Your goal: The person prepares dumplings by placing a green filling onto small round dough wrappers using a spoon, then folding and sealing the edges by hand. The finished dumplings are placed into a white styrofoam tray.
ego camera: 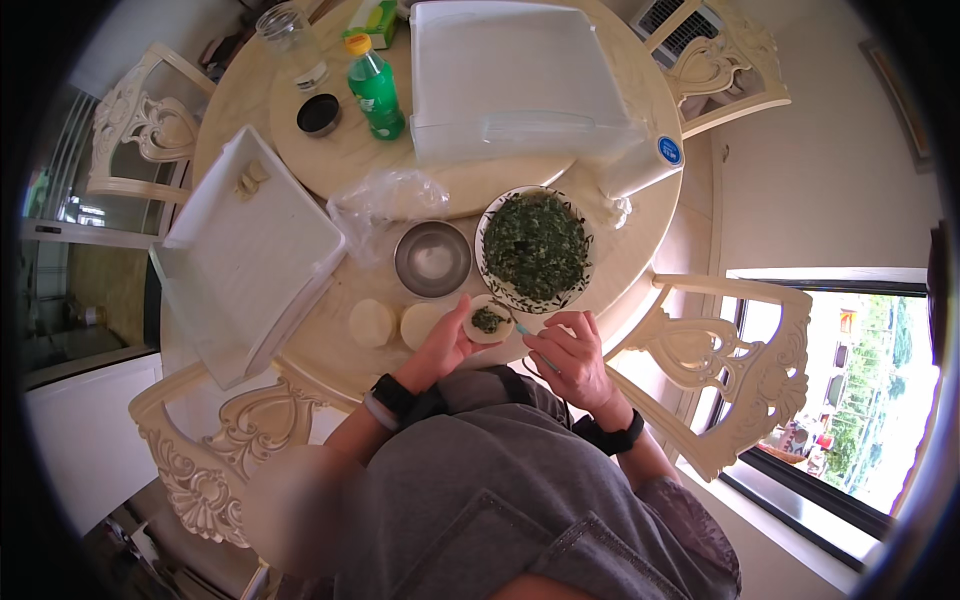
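Observation:
On my left hand (pixel 446 341) lies a round dumpling wrapper (pixel 480 334) with a small heap of chopped green filling (pixel 489 320) at its middle. My right hand (pixel 574 356) grips a thin utensil with a light blue handle (pixel 523 329), its tip close to the wrapper's right edge. Just beyond my hands stands a patterned bowl (pixel 480 259) full of chopped green filling. Left of it is a metal bowl (pixel 400 259) with some pale stuff, perhaps flour, at its bottom. Two pale stacks of round wrappers (pixel 372 323) (pixel 418 325) lie on the table left of my left hand.
At the left, a white tray (pixel 292 187) holds a few dumplings (pixel 250 180). A large white container (pixel 517 75) stands farther back, near a green bottle (pixel 376 97), a glass jar (pixel 296 45) and a dark lid (pixel 319 115). A plastic bag (pixel 390 199) and carved chairs (pixel 720 345) are nearby.

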The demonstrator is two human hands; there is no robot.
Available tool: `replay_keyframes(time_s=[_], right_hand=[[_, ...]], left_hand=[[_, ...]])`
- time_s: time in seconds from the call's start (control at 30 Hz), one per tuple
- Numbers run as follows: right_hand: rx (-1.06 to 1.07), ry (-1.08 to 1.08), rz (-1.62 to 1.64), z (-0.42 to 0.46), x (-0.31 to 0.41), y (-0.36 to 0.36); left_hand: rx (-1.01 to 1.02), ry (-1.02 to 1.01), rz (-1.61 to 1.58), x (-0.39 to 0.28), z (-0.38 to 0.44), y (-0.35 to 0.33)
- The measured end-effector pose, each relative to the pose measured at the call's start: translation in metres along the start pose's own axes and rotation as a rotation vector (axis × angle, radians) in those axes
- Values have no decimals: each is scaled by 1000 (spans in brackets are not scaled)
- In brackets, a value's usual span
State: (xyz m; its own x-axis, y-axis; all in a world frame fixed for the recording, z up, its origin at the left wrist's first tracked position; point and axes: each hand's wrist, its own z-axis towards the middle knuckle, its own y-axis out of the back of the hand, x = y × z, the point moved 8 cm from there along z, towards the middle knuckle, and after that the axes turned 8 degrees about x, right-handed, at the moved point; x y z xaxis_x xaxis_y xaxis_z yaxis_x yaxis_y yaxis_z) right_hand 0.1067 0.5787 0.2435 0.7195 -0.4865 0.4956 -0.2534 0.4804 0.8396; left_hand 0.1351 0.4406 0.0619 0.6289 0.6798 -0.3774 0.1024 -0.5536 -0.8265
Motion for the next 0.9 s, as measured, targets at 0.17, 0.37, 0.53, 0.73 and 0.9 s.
replay_keyframes(time_s=[0.17,0.37,0.53,0.73,0.9], right_hand=[[20,72,-2,10,14,7],[-161,-91,240,15,4,17],[-214,-285,401,15,-10,15],[-212,-49,125,32,14,41],[-197,35,61,32,28,39]], left_hand=[[-11,-55,32,-18,-10,-8],[59,-134,113,-39,-18,-22],[92,-185,153,-48,-25,-33],[91,-239,170,-56,-34,-39],[91,-253,166,-61,-41,-39]])
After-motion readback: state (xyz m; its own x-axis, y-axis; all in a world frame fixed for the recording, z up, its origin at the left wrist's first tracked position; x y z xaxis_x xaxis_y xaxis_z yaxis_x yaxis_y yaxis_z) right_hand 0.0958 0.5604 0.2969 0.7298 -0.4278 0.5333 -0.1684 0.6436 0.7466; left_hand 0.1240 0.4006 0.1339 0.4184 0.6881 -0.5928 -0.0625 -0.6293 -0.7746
